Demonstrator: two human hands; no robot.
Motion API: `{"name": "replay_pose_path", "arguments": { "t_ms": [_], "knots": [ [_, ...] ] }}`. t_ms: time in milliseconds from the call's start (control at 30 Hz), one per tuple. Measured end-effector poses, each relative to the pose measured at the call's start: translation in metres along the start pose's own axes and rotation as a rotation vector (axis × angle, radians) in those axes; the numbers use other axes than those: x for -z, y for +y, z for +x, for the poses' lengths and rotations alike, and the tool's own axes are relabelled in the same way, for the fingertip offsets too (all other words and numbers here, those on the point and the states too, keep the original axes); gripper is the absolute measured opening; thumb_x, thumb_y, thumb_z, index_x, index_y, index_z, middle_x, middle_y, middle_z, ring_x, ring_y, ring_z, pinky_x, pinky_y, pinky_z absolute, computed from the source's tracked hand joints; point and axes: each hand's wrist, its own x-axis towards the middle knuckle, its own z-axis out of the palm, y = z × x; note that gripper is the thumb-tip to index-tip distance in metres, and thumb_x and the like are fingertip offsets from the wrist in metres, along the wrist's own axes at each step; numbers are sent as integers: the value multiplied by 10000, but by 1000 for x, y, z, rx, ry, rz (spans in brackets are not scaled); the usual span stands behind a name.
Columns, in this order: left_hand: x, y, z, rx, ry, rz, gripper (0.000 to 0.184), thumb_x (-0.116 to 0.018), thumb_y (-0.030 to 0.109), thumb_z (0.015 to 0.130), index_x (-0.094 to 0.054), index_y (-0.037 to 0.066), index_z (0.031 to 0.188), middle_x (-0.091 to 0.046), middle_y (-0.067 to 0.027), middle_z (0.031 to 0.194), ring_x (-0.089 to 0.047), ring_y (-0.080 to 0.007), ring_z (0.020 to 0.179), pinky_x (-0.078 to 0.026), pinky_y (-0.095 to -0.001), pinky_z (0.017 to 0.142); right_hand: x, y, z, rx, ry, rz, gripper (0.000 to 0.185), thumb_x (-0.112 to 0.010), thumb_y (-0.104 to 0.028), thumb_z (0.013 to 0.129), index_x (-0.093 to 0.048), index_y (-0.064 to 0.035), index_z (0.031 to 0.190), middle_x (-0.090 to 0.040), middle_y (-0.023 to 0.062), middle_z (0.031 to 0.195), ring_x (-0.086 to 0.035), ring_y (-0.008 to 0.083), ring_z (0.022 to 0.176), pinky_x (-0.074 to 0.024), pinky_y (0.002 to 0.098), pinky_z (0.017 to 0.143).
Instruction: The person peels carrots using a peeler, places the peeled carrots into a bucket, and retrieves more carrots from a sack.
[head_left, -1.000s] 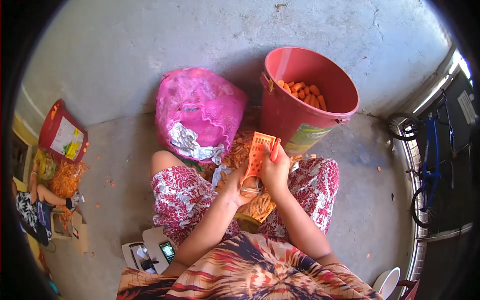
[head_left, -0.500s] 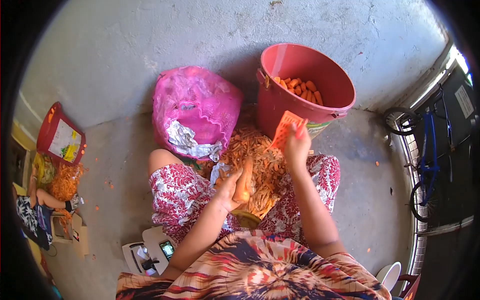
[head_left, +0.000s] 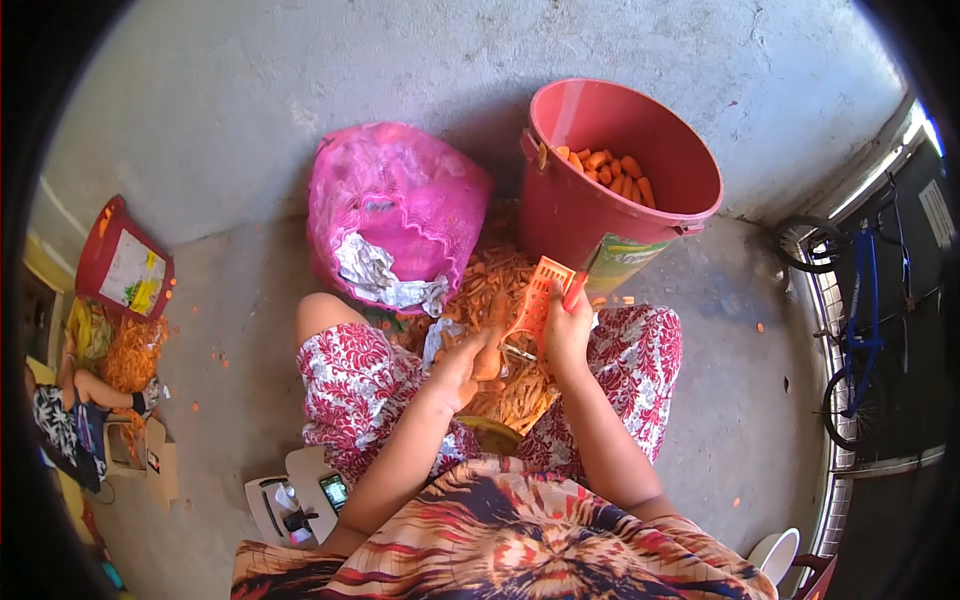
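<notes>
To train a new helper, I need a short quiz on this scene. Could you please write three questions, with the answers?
1. What does the right hand hold?
2. True or false: the left hand holds a carrot.
3. In the picture, where is the pink bag?
a) left of the big bucket
b) right of it
c) inside it

Key:
1. An orange tool with holes.
2. True.
3. a
</notes>
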Motion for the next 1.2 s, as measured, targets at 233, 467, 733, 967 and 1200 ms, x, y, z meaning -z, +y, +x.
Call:
{"name": "replay_pose_path", "arguments": {
  "t_ms": [233, 467, 733, 967, 1200],
  "knots": [
    [20, -1, 7, 78, -135, 18, 309, -488, 422, 800, -503, 167, 975, -514, 2, 651, -519, -138, 549, -378, -252, 346, -7, -3, -11, -10, 41, 89, 177, -469, -189, 858, -484, -39, 767, -454, -32, 622, -386, 43, 551, -332, 206, 480],
    [13, -3, 12, 165, -393, -355, 382, -333, 461, 846, -526, 148, 951, -567, -37, 686, -496, -165, 460, -354, -264, 311, -19, -6, -28, -49, -71, 159, 143, -480, -145, 844, -512, -6, 830, -537, 40, 657, -487, 100, 585, -413, 258, 529],
    [5, -6, 22, 197, -356, -333, 400, -328, 457, 845, -541, 118, 866, -574, -49, 681, -526, -187, 475, -375, -283, 315, -16, -19, -30, 36, -125, -78, 107, -465, -94, 840, -497, -8, 787, -511, -2, 674, -454, 71, 611, -396, 243, 542],
    [3, -5, 7, 303, -452, -176, 465, -318, 475, 846, -487, 54, 745, -483, -71, 593, -466, -172, 468, -373, -267, 326, 6, 38, 50, 9, 236, -90, 119, -464, -73, 821, -468, -1, 726, -451, 75, 577, -401, 127, 543, -372, 293, 521],
    [-1, 2, 8, 195, -324, -256, 372, -397, 471, 821, -519, 122, 858, -536, -22, 664, -506, -144, 532, -387, -265, 391, -3, -20, 25, -161, 36, 30, 107, -480, -123, 839, -515, -31, 797, -476, -20, 639, -408, 54, 584, -366, 218, 516]
  ]
}}
